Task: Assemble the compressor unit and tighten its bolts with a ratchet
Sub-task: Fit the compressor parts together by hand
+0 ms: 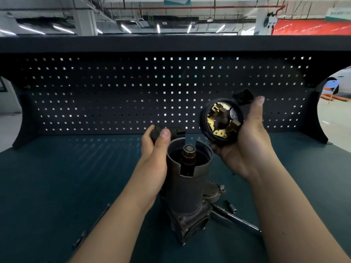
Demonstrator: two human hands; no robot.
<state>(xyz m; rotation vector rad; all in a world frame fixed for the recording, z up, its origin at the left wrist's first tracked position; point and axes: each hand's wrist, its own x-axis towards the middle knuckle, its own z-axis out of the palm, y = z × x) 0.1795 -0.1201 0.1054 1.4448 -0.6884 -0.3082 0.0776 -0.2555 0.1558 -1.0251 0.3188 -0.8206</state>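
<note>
Lower centre of frame on the tabletop, compressor body stands upright, left hand gripping a dark plug at its rim, right hand holding the brush cap up-right of it; risk: a crooked cap could snag its brushes on the shaft.

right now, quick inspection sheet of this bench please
surface: dark teal bench top, dotted with light coming through the pegboard
job's things: compressor housing upright, top open, shaft showing; brush cap held off it; ratchet lying at its base, right side
clutter: small socket beside the ratchet; long thin rod on the left
grippers: left hand grips a dark plug at the housing rim; right hand holds the brush cap
cables: nothing seen
surroundings: pegboard; hall with ceiling lights beyond
</note>
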